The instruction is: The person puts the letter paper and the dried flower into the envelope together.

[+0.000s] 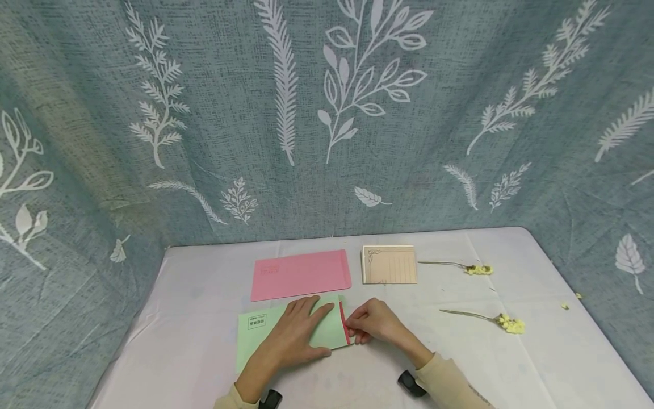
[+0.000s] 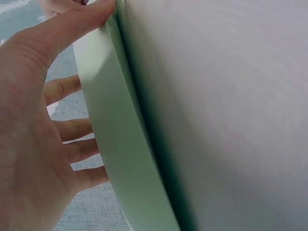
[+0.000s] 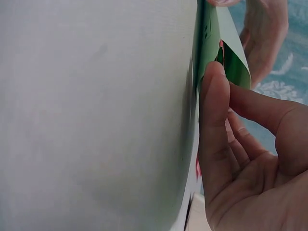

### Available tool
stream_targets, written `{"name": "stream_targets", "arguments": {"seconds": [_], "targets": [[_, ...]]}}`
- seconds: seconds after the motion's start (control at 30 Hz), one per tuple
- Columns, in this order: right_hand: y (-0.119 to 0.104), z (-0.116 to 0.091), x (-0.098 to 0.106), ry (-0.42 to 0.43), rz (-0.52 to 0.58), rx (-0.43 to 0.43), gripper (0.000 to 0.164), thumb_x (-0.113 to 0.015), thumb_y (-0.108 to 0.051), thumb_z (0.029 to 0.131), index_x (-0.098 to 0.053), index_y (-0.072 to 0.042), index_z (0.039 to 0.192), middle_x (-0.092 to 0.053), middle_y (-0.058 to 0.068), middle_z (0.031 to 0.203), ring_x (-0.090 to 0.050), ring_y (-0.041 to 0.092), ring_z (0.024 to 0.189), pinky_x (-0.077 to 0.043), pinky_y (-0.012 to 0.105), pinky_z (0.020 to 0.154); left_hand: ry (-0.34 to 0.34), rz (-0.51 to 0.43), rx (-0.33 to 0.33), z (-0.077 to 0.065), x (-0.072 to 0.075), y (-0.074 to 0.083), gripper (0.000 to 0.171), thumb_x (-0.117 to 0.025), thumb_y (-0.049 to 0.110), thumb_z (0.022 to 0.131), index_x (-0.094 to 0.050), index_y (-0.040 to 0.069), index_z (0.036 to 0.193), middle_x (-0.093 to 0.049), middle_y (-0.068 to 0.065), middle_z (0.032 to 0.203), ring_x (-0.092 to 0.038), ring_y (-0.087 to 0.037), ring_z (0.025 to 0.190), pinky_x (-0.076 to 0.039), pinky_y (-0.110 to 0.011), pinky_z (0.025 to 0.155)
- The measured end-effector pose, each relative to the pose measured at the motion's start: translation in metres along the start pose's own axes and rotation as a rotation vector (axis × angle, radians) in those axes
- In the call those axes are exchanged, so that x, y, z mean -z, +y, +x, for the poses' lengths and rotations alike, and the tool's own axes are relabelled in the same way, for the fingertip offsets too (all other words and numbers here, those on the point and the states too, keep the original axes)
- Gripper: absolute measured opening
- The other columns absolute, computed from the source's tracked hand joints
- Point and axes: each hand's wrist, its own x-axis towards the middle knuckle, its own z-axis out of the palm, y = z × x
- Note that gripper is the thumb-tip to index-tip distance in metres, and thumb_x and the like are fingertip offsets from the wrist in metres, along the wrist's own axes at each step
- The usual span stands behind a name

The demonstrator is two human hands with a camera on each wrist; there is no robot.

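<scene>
A green envelope (image 1: 271, 311) with dark printing at its left end lies on the table. My left hand (image 1: 301, 329) rests across it with fingers spread. In the left wrist view, the thumb is at the envelope's near edge (image 2: 122, 101) and the other fingertips reach its far edge. My right hand (image 1: 375, 322) pinches the envelope's right end, beside a red strip (image 1: 344, 324) along the opening. In the right wrist view, the green mouth (image 3: 238, 67) gapes, with a thin red edge inside; the pinching fingertips partly cover it.
A pink envelope (image 1: 301, 275) lies just beyond the green one. To its right is a lined beige card (image 1: 390, 265). Two stems with yellow flowers (image 1: 478, 270) (image 1: 511, 324) lie on the right, with small yellow bits (image 1: 564, 306) near the edge. A patterned curtain (image 1: 317, 187) hangs behind.
</scene>
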Motion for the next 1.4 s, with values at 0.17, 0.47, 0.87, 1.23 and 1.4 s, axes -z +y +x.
{"name": "stream_targets", "arguments": {"seconds": [0.17,0.47,0.87,1.23,1.4], "targets": [[-0.002,0.0,-0.002,0.011,-0.065,0.015,0.015,-0.066,-0.007,0.091,-0.075,0.002,0.083,-0.069,0.001,0.062,-0.054,0.003,0.043,-0.045,0.019,0.043,-0.002,0.007,-0.003,0.0,0.0,0.0,0.084,-0.081,0.053,0.071,-0.051,0.016,0.14,-0.048,-0.017,0.138,-0.045,-0.033,0.128,-0.037,-0.05,0.105],[-0.005,0.002,-0.007,0.022,-0.173,0.037,0.016,-0.062,-0.003,0.086,-0.076,-0.004,0.078,-0.065,-0.005,0.058,-0.049,0.002,0.041,-0.033,0.017,0.042,-0.021,-0.002,0.002,0.001,0.001,0.003,0.083,-0.081,0.053,0.072,-0.051,0.016,0.14,-0.048,-0.016,0.14,-0.044,-0.033,0.129,-0.037,-0.05,0.106],[-0.009,0.002,-0.01,0.023,-0.172,0.042,0.013,-0.062,-0.002,0.085,-0.075,0.0,0.082,-0.064,-0.001,0.056,-0.051,0.004,0.043,-0.035,0.017,0.042,-0.017,0.0,-0.003,0.002,0.001,0.003,0.083,-0.08,0.053,0.072,-0.051,0.016,0.14,-0.048,-0.017,0.139,-0.045,-0.033,0.129,-0.038,-0.05,0.105],[-0.001,-0.012,0.019,0.085,-0.144,0.004,0.013,-0.068,-0.01,0.091,-0.075,-0.001,0.087,-0.069,0.003,0.067,-0.057,0.008,0.052,-0.044,0.021,0.048,-0.019,-0.026,-0.011,0.004,0.002,0.002,0.083,-0.08,0.054,0.073,-0.05,0.016,0.141,-0.047,-0.017,0.14,-0.044,-0.033,0.129,-0.037,-0.051,0.105],[0.008,-0.024,0.048,0.184,-0.199,-0.035,0.012,-0.069,-0.01,0.09,-0.075,0.0,0.092,-0.068,0.003,0.071,-0.059,0.011,0.06,-0.049,0.024,0.053,-0.026,-0.024,-0.008,0.003,0.002,0.0,0.082,-0.079,0.052,0.073,-0.05,0.016,0.141,-0.047,-0.017,0.14,-0.044,-0.033,0.129,-0.037,-0.051,0.105]]}}
